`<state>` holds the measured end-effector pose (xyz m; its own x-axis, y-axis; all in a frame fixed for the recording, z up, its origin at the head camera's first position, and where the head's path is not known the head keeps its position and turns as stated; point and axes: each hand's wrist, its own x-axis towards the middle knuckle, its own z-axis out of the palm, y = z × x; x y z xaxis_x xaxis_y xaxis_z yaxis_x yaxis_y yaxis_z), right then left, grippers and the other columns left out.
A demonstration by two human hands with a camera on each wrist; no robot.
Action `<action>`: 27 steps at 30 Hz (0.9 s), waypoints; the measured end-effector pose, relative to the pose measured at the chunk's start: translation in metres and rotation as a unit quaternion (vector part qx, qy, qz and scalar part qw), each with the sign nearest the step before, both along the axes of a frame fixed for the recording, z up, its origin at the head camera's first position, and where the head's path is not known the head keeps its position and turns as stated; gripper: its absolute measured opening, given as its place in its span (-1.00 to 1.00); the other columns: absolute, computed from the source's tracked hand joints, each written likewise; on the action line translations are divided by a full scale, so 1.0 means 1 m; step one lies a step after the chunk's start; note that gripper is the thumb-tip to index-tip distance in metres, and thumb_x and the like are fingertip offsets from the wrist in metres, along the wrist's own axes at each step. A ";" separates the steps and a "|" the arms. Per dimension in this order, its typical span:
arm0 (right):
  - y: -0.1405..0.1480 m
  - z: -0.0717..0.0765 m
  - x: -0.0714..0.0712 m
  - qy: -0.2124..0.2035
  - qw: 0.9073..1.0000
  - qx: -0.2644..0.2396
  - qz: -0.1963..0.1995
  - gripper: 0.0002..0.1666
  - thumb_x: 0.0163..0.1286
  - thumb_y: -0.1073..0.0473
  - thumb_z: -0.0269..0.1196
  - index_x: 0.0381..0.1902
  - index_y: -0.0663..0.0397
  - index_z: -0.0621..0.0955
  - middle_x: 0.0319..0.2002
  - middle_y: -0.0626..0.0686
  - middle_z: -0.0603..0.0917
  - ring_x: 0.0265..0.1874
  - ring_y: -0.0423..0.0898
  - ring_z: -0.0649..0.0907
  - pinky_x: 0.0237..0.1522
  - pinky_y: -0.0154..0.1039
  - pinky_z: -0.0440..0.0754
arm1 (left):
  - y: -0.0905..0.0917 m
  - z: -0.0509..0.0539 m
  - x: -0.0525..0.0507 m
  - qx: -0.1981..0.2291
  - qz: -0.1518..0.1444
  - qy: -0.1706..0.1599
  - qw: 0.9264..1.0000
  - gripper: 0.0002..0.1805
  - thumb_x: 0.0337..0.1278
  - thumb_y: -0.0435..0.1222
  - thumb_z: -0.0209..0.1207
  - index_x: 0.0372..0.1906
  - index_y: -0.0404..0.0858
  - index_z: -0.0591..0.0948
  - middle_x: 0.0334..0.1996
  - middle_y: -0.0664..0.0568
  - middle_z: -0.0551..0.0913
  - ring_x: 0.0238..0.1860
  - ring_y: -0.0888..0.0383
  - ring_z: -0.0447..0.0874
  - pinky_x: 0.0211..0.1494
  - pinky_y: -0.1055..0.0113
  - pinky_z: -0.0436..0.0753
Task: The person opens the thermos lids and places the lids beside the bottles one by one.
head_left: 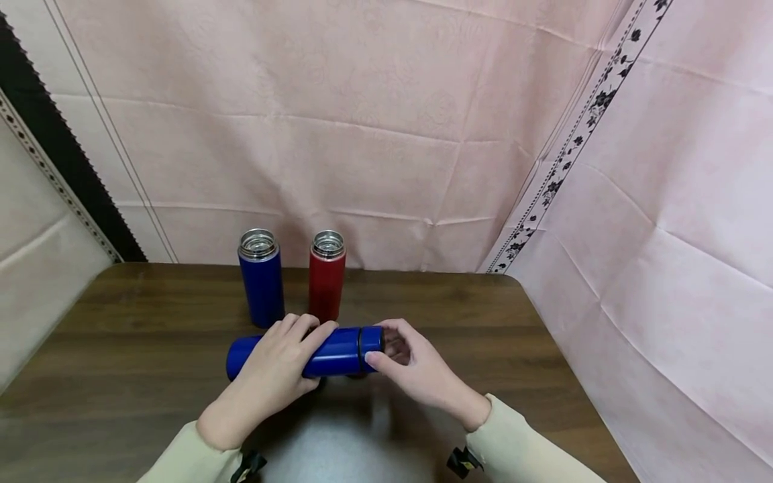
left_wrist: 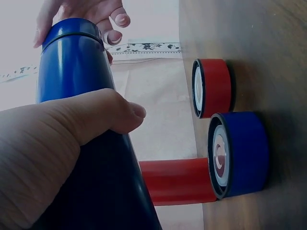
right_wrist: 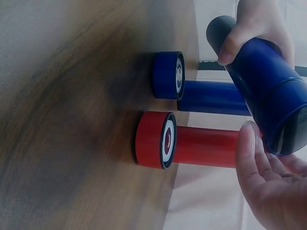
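Note:
In my left hand [head_left: 280, 362] is a blue flask [head_left: 338, 353], held lengthwise above the table with the fingers over it and the thumb [left_wrist: 108, 110] along its side. Its blue lid [head_left: 371, 341] points right, set off by a dark ring. Around that lid curve the thumb and index finger of my right hand [head_left: 417, 365]; its other fingers hang loosely off the lid in the left wrist view. Two caps, one red [right_wrist: 151, 140] and one blue [right_wrist: 165, 75], lie inner side up on the table, mostly hidden in the head view.
Behind the hands stand an open blue flask [head_left: 262, 288] and an open red flask [head_left: 327, 282], both with bare metal necks. The brown wooden table [head_left: 471, 305] ends at a pale pink cloth [head_left: 362, 134] at the back; more cloth hangs at both sides.

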<state>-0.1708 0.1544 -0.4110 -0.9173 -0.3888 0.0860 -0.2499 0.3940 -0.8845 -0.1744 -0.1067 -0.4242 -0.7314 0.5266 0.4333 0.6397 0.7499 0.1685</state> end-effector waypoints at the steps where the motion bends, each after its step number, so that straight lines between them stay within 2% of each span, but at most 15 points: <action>1: 0.000 -0.001 0.000 0.003 1.000 -0.003 0.002 -0.53 0.32 -0.07 0.30 0.15 -0.25 0.46 -0.09 -0.03 0.58 -0.20 -0.06 0.60 -0.14 -0.15 0.61 | 0.000 0.000 0.000 0.000 -0.001 0.001 1.000 -0.02 -0.45 -0.09 0.61 0.30 -0.09 0.44 -0.01 -0.05 0.51 0.00 -0.02 0.42 0.14 -0.02 0.49; 8: 0.002 -0.002 0.003 0.022 1.000 0.002 0.002 -0.45 0.25 -0.11 0.35 0.17 -0.35 0.44 -0.14 -0.06 0.59 -0.25 -0.10 0.62 -0.21 -0.19 0.64 | 0.001 -0.003 0.001 0.000 -0.005 -0.001 1.000 -0.02 -0.45 -0.09 0.60 0.30 -0.09 0.44 -0.02 -0.05 0.51 -0.01 -0.02 0.43 0.14 -0.01 0.49; 13: 0.004 -0.002 0.005 0.042 0.999 0.004 0.011 -0.39 0.23 -0.08 0.38 0.20 -0.32 0.42 -0.14 -0.07 0.58 -0.23 -0.11 0.60 -0.19 -0.16 0.63 | 0.001 -0.003 0.002 -0.003 -0.004 -0.012 1.000 -0.01 -0.42 -0.08 0.60 0.32 -0.06 0.41 0.00 -0.04 0.50 0.01 -0.01 0.41 0.16 -0.02 0.48; 21: 0.004 -0.003 0.006 0.094 0.995 0.017 0.029 -0.31 0.23 -0.08 0.38 0.27 -0.16 0.39 -0.13 -0.11 0.56 -0.19 -0.14 0.58 -0.13 -0.21 0.61 | 0.001 -0.003 0.004 -0.005 -0.003 -0.021 1.000 -0.02 -0.38 -0.08 0.59 0.33 -0.03 0.39 0.03 -0.05 0.49 0.04 -0.02 0.40 0.18 -0.05 0.46; 27: 0.006 -0.006 0.007 0.139 0.989 0.041 0.039 -0.28 0.24 -0.10 0.37 0.30 -0.19 0.36 -0.11 -0.16 0.54 -0.15 -0.17 0.57 -0.07 -0.13 0.60 | 0.001 -0.005 0.002 0.000 -0.006 -0.020 1.000 -0.02 -0.39 -0.09 0.59 0.32 -0.01 0.38 0.02 -0.03 0.50 0.03 -0.01 0.41 0.16 -0.06 0.47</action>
